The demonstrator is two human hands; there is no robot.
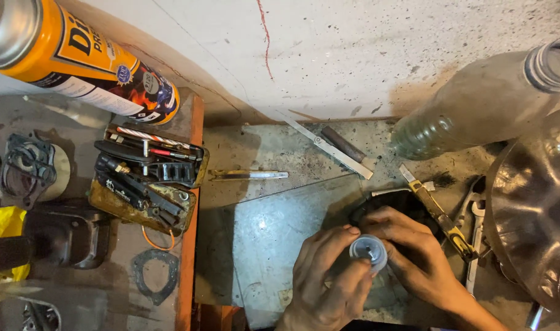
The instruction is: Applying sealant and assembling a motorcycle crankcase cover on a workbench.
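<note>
Small round grey-white part [368,251] sits pinched between both hands low over the counter [261,227]: left hand [329,285] wraps it from below, right hand [408,248] closes on it from the side. An orange spray can [78,58] with a dark label panel lies at top left, above a tray of tools [148,178]. A clear plastic bottle [482,101] leans at top right.
</note>
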